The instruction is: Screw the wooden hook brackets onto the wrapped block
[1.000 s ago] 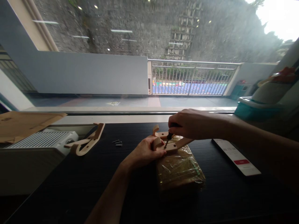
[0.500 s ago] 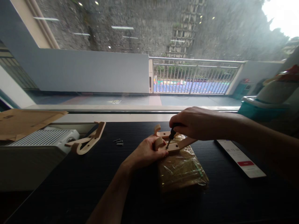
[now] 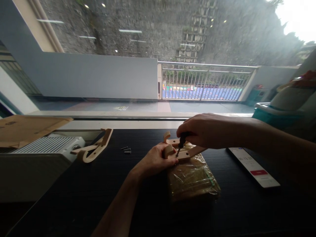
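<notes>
My right hand (image 3: 197,130) is closed round the dark handle of a screwdriver (image 3: 182,142), tilted with its tip down at a hole in a curved wooden piece (image 3: 184,154). The fingers of my left hand (image 3: 154,158) grip the hooked end of this piece, the thumb lying along its near side. Behind it a second hooked wooden end (image 3: 168,136) shows; whether the two are joined is hidden. Both rest over a package wrapped in clear plastic (image 3: 192,181). Whether a screw sits under the tip is too small to tell.
Several screws (image 3: 126,150) lie on the black table (image 3: 98,197) left of my hands. Another curved wooden assembly (image 3: 95,149) lies farther left, near a white radiator (image 3: 54,144) and cardboard (image 3: 34,130). A phone (image 3: 254,168) lies at the right. A window is ahead.
My right hand has turned and shifted slightly left with the screwdriver, whose tip stays at the same hole. My left hand keeps its grip. The view has moved slightly.
</notes>
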{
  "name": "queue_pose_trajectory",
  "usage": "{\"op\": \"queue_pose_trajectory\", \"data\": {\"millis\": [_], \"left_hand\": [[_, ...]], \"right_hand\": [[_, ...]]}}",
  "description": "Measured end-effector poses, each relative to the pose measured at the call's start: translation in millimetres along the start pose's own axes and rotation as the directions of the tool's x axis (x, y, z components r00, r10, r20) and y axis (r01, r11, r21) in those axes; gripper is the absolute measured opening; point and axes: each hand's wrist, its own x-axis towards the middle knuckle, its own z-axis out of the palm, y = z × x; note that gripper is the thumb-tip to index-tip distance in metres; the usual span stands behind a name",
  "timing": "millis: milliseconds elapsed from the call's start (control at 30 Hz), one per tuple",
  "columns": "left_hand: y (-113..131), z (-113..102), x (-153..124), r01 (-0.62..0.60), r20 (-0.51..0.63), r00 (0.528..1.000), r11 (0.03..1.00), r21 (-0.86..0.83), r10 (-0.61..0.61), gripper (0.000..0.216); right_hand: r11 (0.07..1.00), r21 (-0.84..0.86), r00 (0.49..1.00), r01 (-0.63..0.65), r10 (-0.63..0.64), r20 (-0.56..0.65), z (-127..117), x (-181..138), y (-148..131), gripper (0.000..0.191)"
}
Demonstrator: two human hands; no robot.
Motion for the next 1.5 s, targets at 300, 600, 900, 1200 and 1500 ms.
{"op": "queue_pose_trajectory", "data": {"millis": [300, 600, 900, 1200, 1500], "left_hand": [[-4.1, 1.5, 2.8, -0.023, 0.01, 1.0, 1.0, 0.006, 0.023, 0.019], [-2.7, -0.7, 1.6, -0.028, 0.006, 1.0, 0.999, 0.019, 0.028, 0.025], [-1.5, 1.6, 1.4, -0.022, -0.01, 1.0, 1.0, 0.017, 0.022, 0.025], [-0.8, 0.4, 0.7, -0.023, 0.006, 1.0, 0.999, 0.023, 0.023, 0.022], [-0.8, 0.6, 0.7, -0.01, -0.003, 1.0, 1.0, -0.009, 0.01, 0.026]], "right_hand": [[0.999, 0.014, 0.999, -0.039, 0.038, 0.034, 7.3, 4.4, 4.9, 0.022], [0.997, 0.002, 0.997, -0.072, 0.072, 0.018, 8.5, 5.5, 6.4, 0.026], [0.999, 0.038, 0.999, 0.03, -0.029, -0.027, 2.1, 1.6, 2.0, 0.025], [1.0, -0.005, 1.0, -0.021, 0.021, 0.001, 3.2, 5.8, 0.6, 0.024], [0.998, 0.002, 0.997, -0.068, 0.068, -0.031, 11.5, 8.6, 6.9, 0.029]]}}
